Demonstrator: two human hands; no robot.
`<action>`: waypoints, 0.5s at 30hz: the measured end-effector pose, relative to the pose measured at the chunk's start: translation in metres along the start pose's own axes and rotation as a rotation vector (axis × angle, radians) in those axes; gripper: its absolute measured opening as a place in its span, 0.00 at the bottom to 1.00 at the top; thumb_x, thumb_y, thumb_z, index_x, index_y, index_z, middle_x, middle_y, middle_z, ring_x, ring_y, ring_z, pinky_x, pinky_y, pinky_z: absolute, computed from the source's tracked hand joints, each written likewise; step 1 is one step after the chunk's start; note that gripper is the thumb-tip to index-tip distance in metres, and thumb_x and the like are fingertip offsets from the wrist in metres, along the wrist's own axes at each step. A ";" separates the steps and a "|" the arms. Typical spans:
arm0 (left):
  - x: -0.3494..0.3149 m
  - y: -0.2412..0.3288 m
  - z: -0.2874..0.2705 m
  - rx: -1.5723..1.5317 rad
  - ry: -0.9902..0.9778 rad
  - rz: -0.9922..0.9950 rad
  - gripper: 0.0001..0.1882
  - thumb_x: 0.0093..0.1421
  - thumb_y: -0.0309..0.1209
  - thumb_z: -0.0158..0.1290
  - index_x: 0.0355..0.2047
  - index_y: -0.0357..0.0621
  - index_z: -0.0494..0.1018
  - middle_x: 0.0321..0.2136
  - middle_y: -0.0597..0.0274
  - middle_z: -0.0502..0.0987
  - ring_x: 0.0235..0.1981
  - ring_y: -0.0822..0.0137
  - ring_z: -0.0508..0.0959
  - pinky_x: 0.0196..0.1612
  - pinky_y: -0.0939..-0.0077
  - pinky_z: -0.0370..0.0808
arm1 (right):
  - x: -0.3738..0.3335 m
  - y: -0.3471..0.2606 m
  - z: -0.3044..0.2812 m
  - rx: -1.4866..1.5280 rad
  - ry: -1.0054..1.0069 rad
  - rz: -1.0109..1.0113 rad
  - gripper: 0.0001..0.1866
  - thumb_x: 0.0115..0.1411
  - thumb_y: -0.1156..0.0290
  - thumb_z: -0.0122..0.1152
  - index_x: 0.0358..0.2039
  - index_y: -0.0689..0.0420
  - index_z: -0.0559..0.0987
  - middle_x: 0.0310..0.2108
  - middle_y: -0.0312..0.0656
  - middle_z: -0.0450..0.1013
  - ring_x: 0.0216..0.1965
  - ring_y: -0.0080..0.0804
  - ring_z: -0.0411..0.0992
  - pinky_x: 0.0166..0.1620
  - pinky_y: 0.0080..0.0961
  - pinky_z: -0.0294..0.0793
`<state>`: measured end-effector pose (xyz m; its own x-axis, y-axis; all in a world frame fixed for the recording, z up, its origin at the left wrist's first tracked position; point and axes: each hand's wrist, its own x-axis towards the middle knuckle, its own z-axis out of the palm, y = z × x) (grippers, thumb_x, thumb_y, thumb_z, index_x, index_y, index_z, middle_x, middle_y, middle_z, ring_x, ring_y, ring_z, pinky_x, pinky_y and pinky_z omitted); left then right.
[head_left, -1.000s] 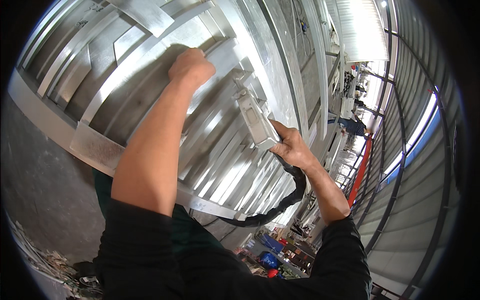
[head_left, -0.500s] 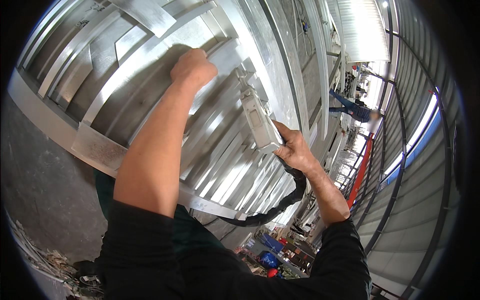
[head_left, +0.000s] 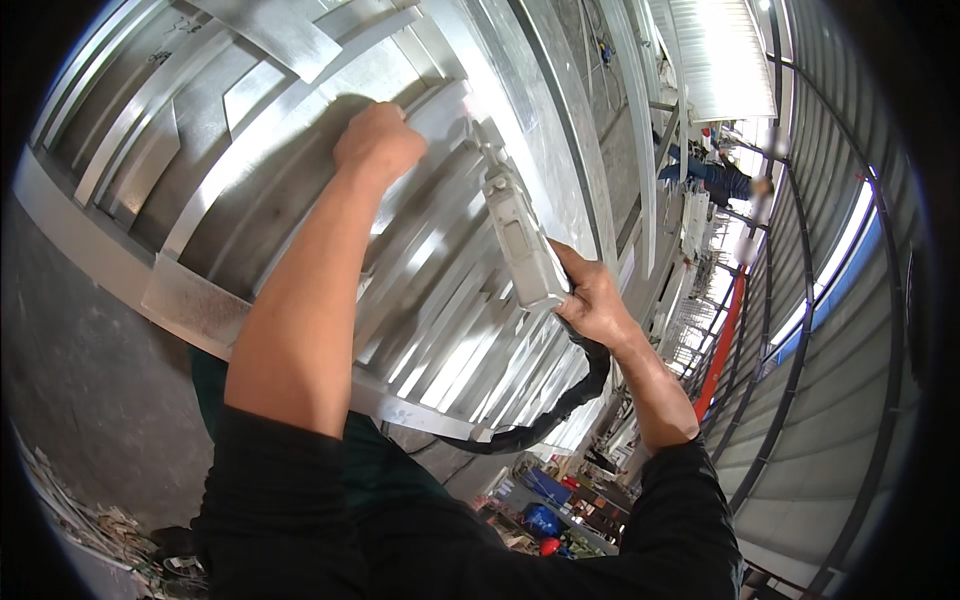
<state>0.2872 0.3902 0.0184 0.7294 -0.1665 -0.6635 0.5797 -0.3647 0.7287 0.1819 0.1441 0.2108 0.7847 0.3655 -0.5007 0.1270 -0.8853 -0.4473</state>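
In the head view, the left hand point(head_left: 380, 145) was curled into a fist, knuckles up, over the bright metal slats point(head_left: 215, 190) of a large frame; its fingertips were hidden beneath, so whether they grasped an edge could not be told. The right hand point(head_left: 597, 305) was wrapped around the rear of a pale, boxy handheld tool point(head_left: 530, 270), its thumb near the back end and the other fingers largely hidden behind the casing. The tool lay aslant above the slats, right of the left hand, its narrow tip pointing up toward the frame's long side rail point(head_left: 520, 130); whether the tip touched metal could not be made out. A thick black hose point(head_left: 590, 385) curved from below the right hand toward the near rail point(head_left: 400, 410). Dark handwritten marks point(head_left: 160, 56) stood on the metal at upper left, too small to read.
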 end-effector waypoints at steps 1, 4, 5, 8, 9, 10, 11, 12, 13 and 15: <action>0.000 0.000 0.001 -0.001 0.012 0.003 0.26 0.54 0.31 0.52 0.55 0.47 0.74 0.53 0.53 0.77 0.55 0.55 0.77 0.56 0.64 0.74 | 0.004 0.001 0.001 0.003 0.008 -0.023 0.45 0.58 0.40 0.61 0.60 0.69 0.68 0.38 0.61 0.77 0.38 0.46 0.81 0.42 0.35 0.76; 0.000 -0.001 0.001 0.004 0.019 0.000 0.26 0.54 0.32 0.52 0.55 0.48 0.74 0.53 0.53 0.77 0.55 0.55 0.76 0.56 0.64 0.74 | 0.012 0.004 0.004 0.039 0.021 -0.052 0.45 0.58 0.40 0.61 0.60 0.70 0.68 0.37 0.60 0.77 0.37 0.45 0.81 0.41 0.35 0.77; 0.000 0.000 0.001 0.006 0.016 -0.004 0.26 0.54 0.32 0.52 0.55 0.48 0.74 0.53 0.53 0.77 0.55 0.55 0.76 0.56 0.64 0.74 | 0.013 0.005 0.004 0.042 0.021 -0.040 0.46 0.58 0.39 0.61 0.60 0.70 0.68 0.37 0.60 0.77 0.37 0.45 0.81 0.41 0.35 0.77; 0.001 0.000 0.001 0.001 -0.002 -0.011 0.25 0.54 0.32 0.53 0.55 0.48 0.75 0.53 0.54 0.77 0.55 0.55 0.77 0.56 0.64 0.75 | 0.011 0.006 0.004 0.051 0.027 -0.021 0.47 0.57 0.38 0.60 0.60 0.70 0.68 0.37 0.58 0.78 0.37 0.44 0.81 0.41 0.34 0.77; 0.000 0.001 0.000 -0.002 0.004 -0.008 0.25 0.54 0.32 0.53 0.55 0.48 0.75 0.53 0.53 0.77 0.55 0.55 0.77 0.56 0.64 0.75 | 0.011 0.007 0.003 0.054 0.031 -0.018 0.47 0.57 0.38 0.60 0.60 0.70 0.68 0.36 0.58 0.78 0.37 0.44 0.81 0.41 0.34 0.78; 0.000 0.000 0.000 -0.004 0.009 -0.005 0.25 0.54 0.32 0.53 0.55 0.48 0.75 0.53 0.53 0.78 0.55 0.55 0.77 0.56 0.64 0.75 | 0.011 0.008 0.003 0.057 0.028 -0.017 0.47 0.57 0.38 0.60 0.60 0.70 0.68 0.36 0.57 0.78 0.37 0.43 0.81 0.41 0.34 0.77; 0.000 0.001 0.000 -0.006 0.015 -0.001 0.25 0.54 0.32 0.53 0.55 0.48 0.75 0.52 0.53 0.78 0.55 0.55 0.77 0.56 0.64 0.75 | 0.011 0.008 0.002 0.061 0.025 -0.016 0.47 0.57 0.38 0.60 0.60 0.70 0.69 0.36 0.57 0.79 0.37 0.42 0.81 0.41 0.33 0.77; 0.000 0.001 0.000 -0.009 0.016 -0.005 0.25 0.54 0.32 0.53 0.54 0.48 0.75 0.52 0.53 0.78 0.54 0.55 0.77 0.56 0.64 0.75 | 0.011 0.009 0.001 0.067 0.030 -0.024 0.47 0.57 0.38 0.61 0.60 0.69 0.69 0.35 0.57 0.79 0.37 0.41 0.81 0.41 0.33 0.77; -0.001 0.002 0.000 -0.011 0.017 -0.009 0.25 0.54 0.32 0.53 0.54 0.48 0.75 0.52 0.53 0.78 0.54 0.55 0.77 0.55 0.64 0.75 | 0.012 0.011 0.001 0.062 0.031 -0.023 0.47 0.56 0.37 0.61 0.60 0.69 0.69 0.34 0.56 0.79 0.36 0.39 0.81 0.40 0.32 0.77; -0.001 0.002 0.000 -0.006 0.013 -0.013 0.25 0.54 0.31 0.53 0.54 0.48 0.75 0.52 0.53 0.78 0.54 0.55 0.77 0.55 0.64 0.75 | 0.014 0.013 0.001 0.055 0.046 -0.031 0.47 0.55 0.36 0.61 0.59 0.68 0.70 0.33 0.54 0.79 0.35 0.36 0.80 0.39 0.31 0.77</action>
<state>0.2873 0.3900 0.0206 0.7267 -0.1497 -0.6704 0.5910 -0.3613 0.7213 0.1944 0.1378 0.1972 0.8081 0.3781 -0.4517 0.1195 -0.8561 -0.5028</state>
